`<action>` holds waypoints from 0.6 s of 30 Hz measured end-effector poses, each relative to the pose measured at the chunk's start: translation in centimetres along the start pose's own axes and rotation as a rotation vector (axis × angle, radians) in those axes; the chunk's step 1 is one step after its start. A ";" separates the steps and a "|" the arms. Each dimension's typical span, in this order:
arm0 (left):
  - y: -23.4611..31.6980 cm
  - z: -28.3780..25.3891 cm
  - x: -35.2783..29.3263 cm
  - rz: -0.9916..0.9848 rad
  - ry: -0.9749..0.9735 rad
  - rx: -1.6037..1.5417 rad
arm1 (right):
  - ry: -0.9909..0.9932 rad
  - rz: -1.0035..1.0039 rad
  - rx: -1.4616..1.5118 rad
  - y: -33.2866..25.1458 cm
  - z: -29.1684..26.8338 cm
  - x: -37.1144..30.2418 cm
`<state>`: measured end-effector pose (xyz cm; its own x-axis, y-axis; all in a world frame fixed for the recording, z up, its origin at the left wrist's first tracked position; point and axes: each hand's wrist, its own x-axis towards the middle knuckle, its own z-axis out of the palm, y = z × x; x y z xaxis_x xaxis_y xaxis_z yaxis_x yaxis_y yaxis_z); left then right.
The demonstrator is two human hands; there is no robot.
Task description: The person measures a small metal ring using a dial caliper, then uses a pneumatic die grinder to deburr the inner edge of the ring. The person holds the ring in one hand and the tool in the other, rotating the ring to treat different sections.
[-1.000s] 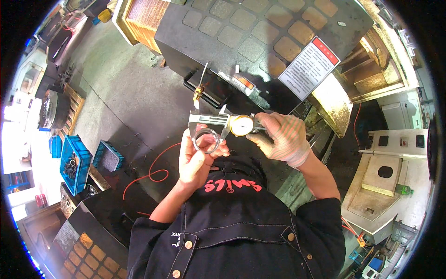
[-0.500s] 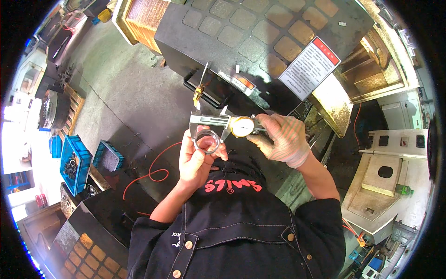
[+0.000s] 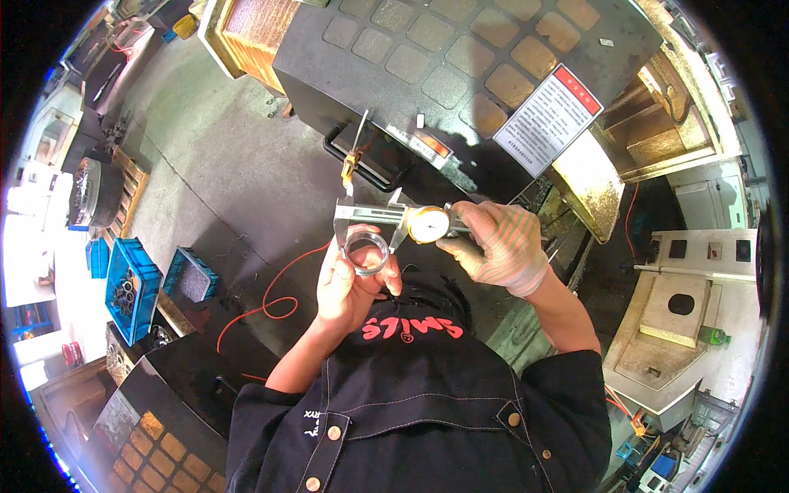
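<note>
Bare fingers of my left hand (image 3: 341, 292) are wrapped round a shiny metal ring (image 3: 366, 269), held with its opening facing up. My right hand (image 3: 503, 246), in a striped knit work glove, grips a dial caliper (image 3: 378, 215) by its dial end. The round white dial with a yellow rim sits beside the gloved fingers. Both caliper jaws point down toward me, one on each side of the ring. Whether the jaws touch the ring I cannot tell.
Ahead stands a dark machine cover (image 3: 394, 82) with a black handle (image 3: 349, 160). Blue crates (image 3: 136, 246) with metal rings stand at left, near a red hose (image 3: 271, 308) on the floor. A pale machine housing (image 3: 657, 337) is at right.
The ring has tilted slightly within the caliper jaws, and my left fingers have shifted around it. The caliper and my right hand stay almost in place.
</note>
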<state>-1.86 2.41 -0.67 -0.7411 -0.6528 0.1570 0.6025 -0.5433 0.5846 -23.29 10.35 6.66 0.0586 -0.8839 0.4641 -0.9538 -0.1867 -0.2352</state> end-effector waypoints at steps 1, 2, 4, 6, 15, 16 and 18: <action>0.0 0.0 0.0 -0.003 0.005 0.001 | -0.002 -0.001 -0.006 0.0 0.0 0.0; 0.0 0.0 0.0 -0.006 0.011 0.003 | -0.003 -0.003 -0.013 -0.1 -0.1 0.1; 0.0 0.2 0.0 -0.015 0.025 -0.001 | -0.013 0.002 -0.018 -0.1 -0.2 0.1; 0.0 0.3 0.0 -0.028 0.034 -0.009 | -0.030 0.013 -0.014 0.0 -0.1 0.0; -0.2 0.1 -0.1 -0.073 0.020 -0.075 | 0.018 -0.077 -0.021 0.1 -0.2 0.2; -0.2 0.1 -0.1 -0.079 0.022 -0.076 | 0.020 -0.078 -0.020 0.1 -0.2 0.2; -0.2 0.1 -0.2 -0.087 0.019 -0.082 | 0.023 -0.081 -0.019 0.2 -0.1 0.1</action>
<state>-1.87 2.65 -0.77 -0.7865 -0.6106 0.0926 0.5586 -0.6395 0.5282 -23.51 10.30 6.78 0.1288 -0.8561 0.5006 -0.9516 -0.2487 -0.1805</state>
